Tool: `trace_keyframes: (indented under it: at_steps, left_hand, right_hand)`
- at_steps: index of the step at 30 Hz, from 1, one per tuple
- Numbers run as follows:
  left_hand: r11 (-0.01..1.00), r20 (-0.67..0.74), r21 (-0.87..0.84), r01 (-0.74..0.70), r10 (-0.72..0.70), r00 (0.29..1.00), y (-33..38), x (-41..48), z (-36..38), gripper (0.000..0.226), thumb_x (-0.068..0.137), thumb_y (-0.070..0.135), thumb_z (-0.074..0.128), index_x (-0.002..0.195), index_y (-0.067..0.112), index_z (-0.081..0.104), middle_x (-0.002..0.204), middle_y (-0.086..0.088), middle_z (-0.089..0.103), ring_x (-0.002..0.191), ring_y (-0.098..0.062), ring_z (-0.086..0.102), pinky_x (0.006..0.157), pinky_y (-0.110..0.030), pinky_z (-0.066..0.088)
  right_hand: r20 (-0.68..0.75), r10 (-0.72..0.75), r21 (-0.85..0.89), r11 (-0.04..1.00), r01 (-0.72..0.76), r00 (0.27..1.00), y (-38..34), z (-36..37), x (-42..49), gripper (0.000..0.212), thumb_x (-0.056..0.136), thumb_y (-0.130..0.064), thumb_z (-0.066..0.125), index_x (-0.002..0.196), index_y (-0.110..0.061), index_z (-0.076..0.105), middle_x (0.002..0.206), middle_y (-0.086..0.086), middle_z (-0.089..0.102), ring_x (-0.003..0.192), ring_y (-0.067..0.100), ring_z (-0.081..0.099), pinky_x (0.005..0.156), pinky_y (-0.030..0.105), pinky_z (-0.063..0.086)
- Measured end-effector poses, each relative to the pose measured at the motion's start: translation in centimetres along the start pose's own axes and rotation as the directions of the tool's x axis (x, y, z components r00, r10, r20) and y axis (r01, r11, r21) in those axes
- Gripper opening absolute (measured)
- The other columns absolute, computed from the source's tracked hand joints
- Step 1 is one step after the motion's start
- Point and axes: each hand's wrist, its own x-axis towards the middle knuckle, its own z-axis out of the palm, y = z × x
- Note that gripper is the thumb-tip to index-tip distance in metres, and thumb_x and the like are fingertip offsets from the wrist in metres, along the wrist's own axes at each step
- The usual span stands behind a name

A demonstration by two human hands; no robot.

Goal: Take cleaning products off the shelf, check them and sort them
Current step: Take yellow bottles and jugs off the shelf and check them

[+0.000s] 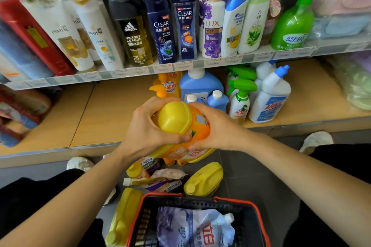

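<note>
Orange detergent bottle up between both hands, clear of lower shelf. Left hand wrapped round yellow cap end, thumb underneath. Right hand clasps label side. Two-handed grip likely for turning it, reading label. Below hands: yellow jugs lying on floor, basket holding refill pouch, apparently sorted piles. Beyond right hand: spray bottle not yet taken.

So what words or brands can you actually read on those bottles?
"PANTENE": white bottles.
"adidas VICTORY LEAGUE": dark bottle.
"CLEAR": two navy bottles.
"LUX": purple-flowered bottle.
Price tags: too blurred to read.
Label on the held orange bottle: too blurred.
</note>
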Motion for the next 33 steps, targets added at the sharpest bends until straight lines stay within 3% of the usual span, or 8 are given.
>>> trace_keyframes:
  at_steps: [6, 12, 17, 22, 27, 31, 33]
  left_hand:
    - [0.983, 0.084, 0.036, -0.181, 0.178, 0.98, 0.2, -0.4, 0.6, 0.084, 0.068, 0.047, 0.088, 0.143, 0.031, 0.054, 0.125, 0.007, 0.059, 0.12, -0.014, 0.058, 0.097, -0.035, 0.052]
    - [0.871, 0.173, 0.202, -0.447, 0.417, 0.892, -0.3, -0.4, 0.8, 0.045, 0.1, 0.037, 0.06, 0.141, 0.02, 0.059, 0.154, -0.002, 0.044, 0.141, -0.024, 0.045, 0.101, -0.051, 0.051]
    - [0.724, 0.158, 0.324, -0.608, 0.593, 0.79, -0.7, -0.5, 1.1, 0.034, 0.1, 0.019, 0.064, 0.133, 0.011, 0.066, 0.152, -0.012, 0.051, 0.147, -0.033, 0.039, 0.109, -0.056, 0.044]
    - [0.744, 0.064, 0.335, -0.578, 0.594, 0.802, -1.3, -1.0, 1.5, 0.046, 0.098, 0.012, 0.067, 0.141, 0.0, 0.055, 0.152, -0.016, 0.049, 0.146, -0.033, 0.042, 0.112, -0.056, 0.043]
    - [0.808, -0.011, 0.364, -0.463, 0.501, 0.865, -1.9, -1.0, 0.9, 0.047, 0.101, 0.023, 0.063, 0.145, 0.008, 0.053, 0.152, -0.009, 0.051, 0.145, -0.025, 0.044, 0.109, -0.054, 0.046]
    - [0.898, -0.091, 0.357, -0.258, 0.308, 0.947, -2.4, -1.3, 0.5, 0.054, 0.1, 0.048, 0.055, 0.147, 0.024, 0.052, 0.155, 0.003, 0.049, 0.143, -0.015, 0.044, 0.108, -0.051, 0.046]
    - [0.965, -0.118, 0.236, -0.114, 0.145, 0.982, -2.6, -1.2, 0.2, 0.057, 0.097, 0.055, 0.053, 0.148, 0.03, 0.05, 0.156, 0.007, 0.045, 0.143, -0.012, 0.043, 0.108, -0.05, 0.046]
  right_hand:
    - [-0.099, -0.037, 0.183, 0.982, 0.055, 0.994, -0.2, -0.4, -1.2, 0.088, 0.055, -0.052, 0.094, 0.131, -0.044, 0.05, 0.12, -0.023, 0.065, 0.11, -0.003, 0.063, 0.09, 0.031, 0.057]
    - [-0.159, -0.008, 0.261, 0.964, 0.05, 0.987, -0.5, 0.0, -1.7, 0.082, 0.06, -0.036, 0.096, 0.129, -0.04, 0.053, 0.115, -0.026, 0.066, 0.106, -0.007, 0.064, 0.082, 0.011, 0.052]
    - [-0.167, 0.021, 0.314, 0.949, 0.033, 0.986, -0.6, 0.3, -1.8, 0.083, 0.06, -0.031, 0.096, 0.132, -0.031, 0.056, 0.118, -0.016, 0.07, 0.108, 0.001, 0.067, 0.091, 0.032, 0.058]
    - [-0.195, 0.037, 0.345, 0.938, 0.033, 0.98, -0.4, 0.3, -1.5, 0.084, 0.06, -0.035, 0.096, 0.134, -0.026, 0.057, 0.119, -0.011, 0.071, 0.11, 0.005, 0.067, 0.094, 0.039, 0.057]
    - [-0.217, 0.101, 0.443, 0.896, 0.006, 0.971, 0.3, 0.2, -1.0, 0.082, 0.058, -0.033, 0.096, 0.131, -0.028, 0.059, 0.12, -0.009, 0.071, 0.11, 0.011, 0.068, 0.094, 0.044, 0.057]
    - [-0.212, 0.128, 0.529, 0.848, 0.004, 0.969, 0.6, 0.0, -1.3, 0.077, 0.056, -0.041, 0.096, 0.125, -0.033, 0.062, 0.118, -0.006, 0.072, 0.107, 0.014, 0.07, 0.089, 0.044, 0.059]
    - [-0.212, 0.144, 0.583, 0.812, 0.007, 0.966, 0.6, 0.0, -1.2, 0.074, 0.056, -0.039, 0.096, 0.122, -0.03, 0.064, 0.116, -0.002, 0.073, 0.106, 0.019, 0.071, 0.089, 0.047, 0.059]
